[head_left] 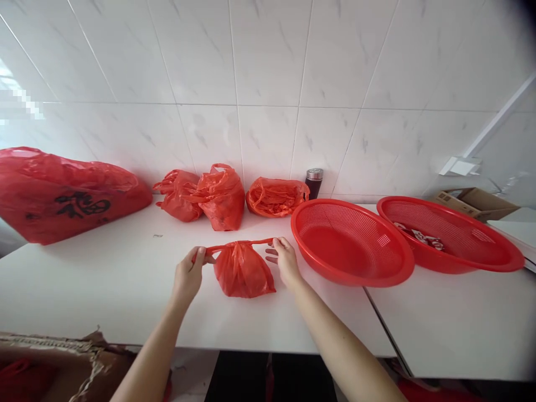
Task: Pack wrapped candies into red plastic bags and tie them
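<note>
At the front of the white counter (104,285), a small red bag (243,271) sits between the person's hands, its two handles stretched out sideways. That thin plastic looks likely to tear if the pull gets harder, and the bag could tip toward the counter's edge. The left hand (189,273) is pinched shut around the left handle. The right hand (285,259) grips the right handle between thumb and forefinger, the other fingers loose; how tightly, I can't quite tell. Just right sits an empty red basket (352,243), with more red bags (209,195) by the wall.
</note>
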Tool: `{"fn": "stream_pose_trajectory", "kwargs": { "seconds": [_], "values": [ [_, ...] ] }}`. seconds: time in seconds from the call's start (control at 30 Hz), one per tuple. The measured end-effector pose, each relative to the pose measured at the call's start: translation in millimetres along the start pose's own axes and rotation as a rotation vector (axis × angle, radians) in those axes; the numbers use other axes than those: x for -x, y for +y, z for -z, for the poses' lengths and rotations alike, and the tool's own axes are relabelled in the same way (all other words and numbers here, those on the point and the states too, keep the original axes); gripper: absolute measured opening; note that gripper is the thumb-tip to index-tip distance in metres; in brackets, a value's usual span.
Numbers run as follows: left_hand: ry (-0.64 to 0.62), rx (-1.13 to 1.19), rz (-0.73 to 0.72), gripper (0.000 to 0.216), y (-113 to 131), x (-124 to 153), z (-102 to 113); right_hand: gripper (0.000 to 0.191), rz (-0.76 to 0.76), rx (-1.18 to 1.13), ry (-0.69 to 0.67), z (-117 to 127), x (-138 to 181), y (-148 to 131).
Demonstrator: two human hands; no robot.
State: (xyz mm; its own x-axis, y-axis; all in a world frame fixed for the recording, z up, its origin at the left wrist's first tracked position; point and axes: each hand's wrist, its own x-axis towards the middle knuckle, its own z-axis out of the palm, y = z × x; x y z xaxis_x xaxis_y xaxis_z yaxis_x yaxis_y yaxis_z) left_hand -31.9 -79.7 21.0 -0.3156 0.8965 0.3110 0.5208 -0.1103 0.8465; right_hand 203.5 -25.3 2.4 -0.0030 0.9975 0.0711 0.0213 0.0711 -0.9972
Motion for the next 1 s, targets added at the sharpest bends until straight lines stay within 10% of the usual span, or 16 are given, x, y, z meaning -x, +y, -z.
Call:
{"fn": "stream_pose_trajectory", "kwargs": {
  "seconds": [0.3, 0.63, 1.0],
  "values": [
    [0.091, -0.099, -0.013, 0.038, -7, 9, -57, 0.036, 0.154, 0.461, 0.097, -44, 11, 7],
    [-0.181, -0.472, 0.078, 0.035, -24, -27, -49, 0.030, 0.080, 0.865, 0.098, -2, -32, 33],
    [-0.262, -0.686, 0.070, 0.035, -42, -75, -88, 0.026, 0.086, 1.021, 0.100, -10, -63, 57]
  ]
}}
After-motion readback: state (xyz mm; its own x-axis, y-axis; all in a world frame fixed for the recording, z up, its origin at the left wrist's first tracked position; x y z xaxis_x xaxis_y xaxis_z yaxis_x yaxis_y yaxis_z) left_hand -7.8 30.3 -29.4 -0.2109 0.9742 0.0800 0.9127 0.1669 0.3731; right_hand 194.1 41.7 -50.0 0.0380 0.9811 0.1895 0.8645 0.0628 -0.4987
